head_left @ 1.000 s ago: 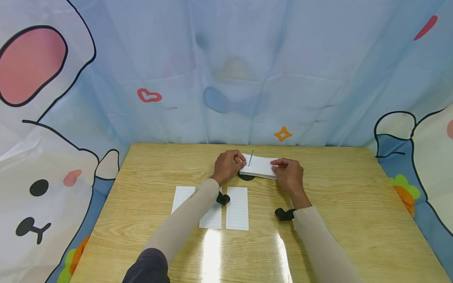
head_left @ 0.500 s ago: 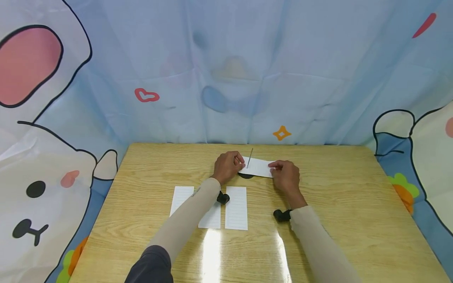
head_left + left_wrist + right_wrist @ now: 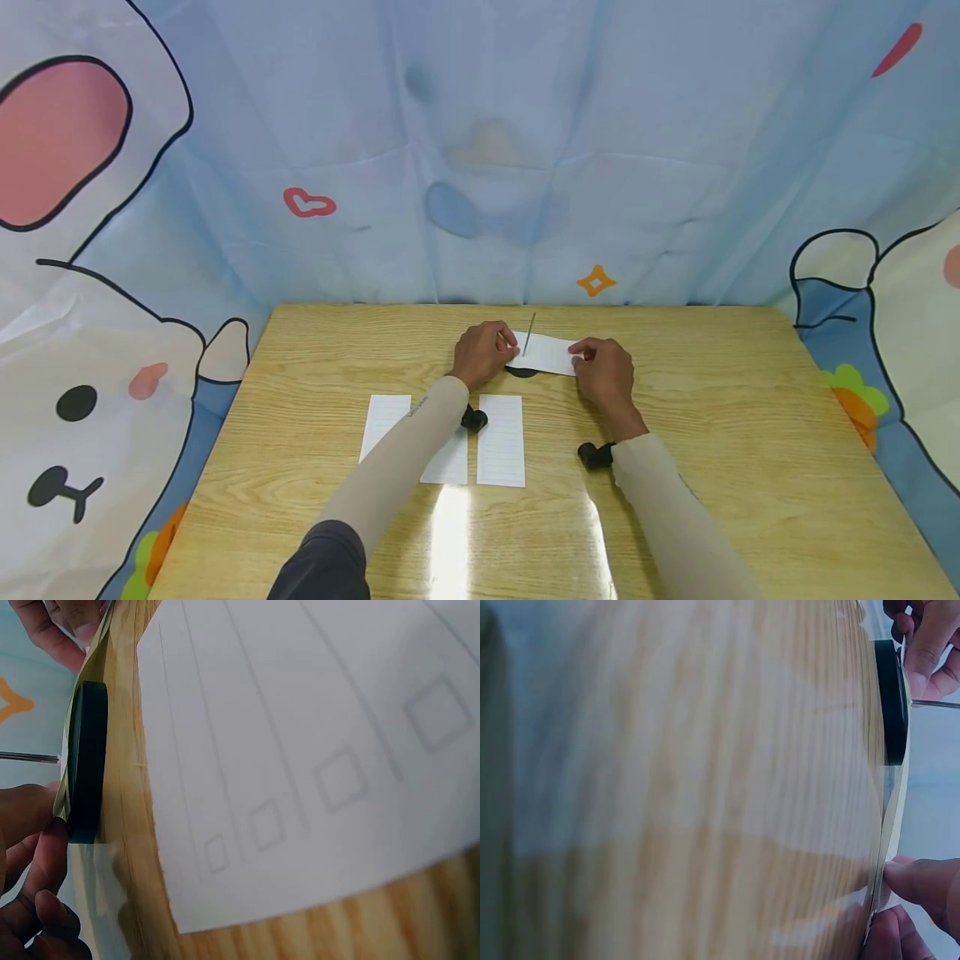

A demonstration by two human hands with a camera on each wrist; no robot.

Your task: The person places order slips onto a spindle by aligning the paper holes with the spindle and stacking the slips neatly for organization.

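Observation:
In the head view, white ruled paper [image 3: 553,355] lies over the round black base [image 3: 521,372] of a paper spike. The thin metal rod [image 3: 529,333] stands up from the paper near its left end. My left hand [image 3: 481,353] pinches the left end, close to the rod. With thumb and fingertips, my right hand [image 3: 606,377] pinches the right end. The left wrist view shows the black base [image 3: 88,761] under the paper, edge on. From the right wrist, the paper [image 3: 895,817] runs from the base down to my right fingertips, slightly bent.
Nearer me on the wooden table [image 3: 712,392], three ruled slips lie in a row: a left slip [image 3: 385,421], a middle slip [image 3: 447,463] partly under my left forearm, and a right slip [image 3: 501,442]. A patterned curtain [image 3: 480,150] hangs behind the table.
The paper's front edge looked thick a second ago and looks thin now, its right end a little lower. My right hand has shifted slightly left; my left hand has hardly moved.

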